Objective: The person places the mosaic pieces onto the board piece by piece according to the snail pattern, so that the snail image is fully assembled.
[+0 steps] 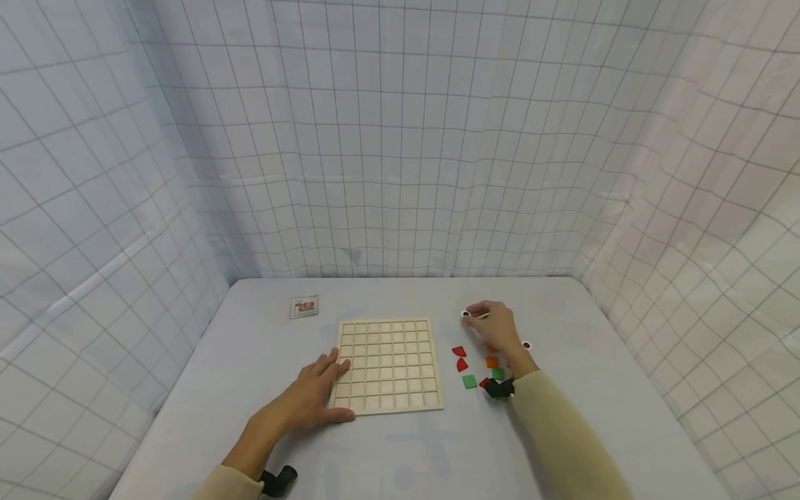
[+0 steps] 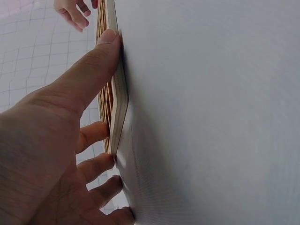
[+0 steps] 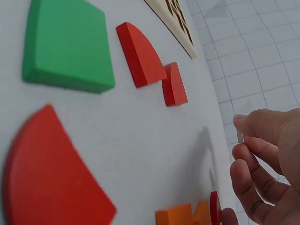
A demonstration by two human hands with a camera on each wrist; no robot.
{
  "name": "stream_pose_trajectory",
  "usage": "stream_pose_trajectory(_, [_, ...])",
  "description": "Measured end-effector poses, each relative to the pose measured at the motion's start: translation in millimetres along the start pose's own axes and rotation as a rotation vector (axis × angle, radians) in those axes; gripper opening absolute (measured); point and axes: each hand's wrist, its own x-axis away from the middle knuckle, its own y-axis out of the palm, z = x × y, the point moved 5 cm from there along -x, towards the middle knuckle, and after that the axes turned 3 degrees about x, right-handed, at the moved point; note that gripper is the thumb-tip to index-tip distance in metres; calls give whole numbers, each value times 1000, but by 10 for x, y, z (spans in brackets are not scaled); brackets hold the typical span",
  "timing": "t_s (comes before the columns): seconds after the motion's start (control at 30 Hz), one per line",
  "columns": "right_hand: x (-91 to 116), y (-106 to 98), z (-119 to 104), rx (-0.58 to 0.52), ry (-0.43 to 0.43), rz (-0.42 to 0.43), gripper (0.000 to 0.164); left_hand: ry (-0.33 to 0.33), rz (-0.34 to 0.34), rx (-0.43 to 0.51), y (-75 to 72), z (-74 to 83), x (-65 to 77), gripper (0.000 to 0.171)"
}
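Note:
My left hand (image 1: pixel 312 397) rests at the left side of a pale wooden grid board (image 1: pixel 387 361). Its fingers are spread along that edge, and the thumb lies by the front corner. In the left wrist view the thumb touches the board's rim (image 2: pixel 120 93). My right hand (image 1: pixel 498 326), right of the board and above the loose pieces, pinches a small white disc with a black dot (image 1: pixel 465 314) between thumb and fingertip. From the right wrist the disc (image 3: pixel 240 136) shows only as a thin edge.
Red quarter-round pieces (image 1: pixel 459 351), a green square (image 1: pixel 469 381) and an orange square (image 1: pixel 492 362) lie right of the board. Another black-dotted white disc (image 1: pixel 527 345) is beyond the right wrist. A small picture card (image 1: pixel 304 306) lies at the back left. Gridded white curtains (image 1: pixel 400 139) surround the table.

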Motion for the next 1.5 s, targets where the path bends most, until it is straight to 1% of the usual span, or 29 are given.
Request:
stream_pose_trajectory(0.1, [-3, 68, -16, 5, 16, -10, 30, -1, 2, 1, 3, 0, -2, 112])
stream_pose_trajectory(0.2, [11, 121, -68, 20, 6, -17, 28, -3, 0, 4, 5, 4, -6, 112])
stream_pose_trajectory(0.27, [31, 147, -130, 39, -19, -19, 27, -4, -3, 4, 0, 13, -6, 111])
stream_pose_trajectory(0.43, [65, 225, -301, 45, -69, -35, 24, -7, -1, 4, -20, 38, -5, 111])
stream_pose_trajectory(0.53, [78, 290, -383, 33, -88, -46, 22, -8, 1, 5, -28, 45, -7, 111])
stream_pose_trajectory(0.7, [95, 428, -525, 15, -155, -61, 21, -5, 2, 3, -38, 58, -7, 110])
stream_pose_trajectory(1.07, [193, 755, -878, -26, -270, -159, 18, 0, 4, 4, -53, 75, 14, 109])
stream_pose_trajectory(1.33, [263, 1045, -1080, -41, -337, -254, 19, -3, 7, -30, -39, 54, 13, 111])
stream_pose_trajectory(1.5, [312, 1199, -1216, -28, -397, -264, 17, 1, 5, -32, -53, 60, 13, 110])
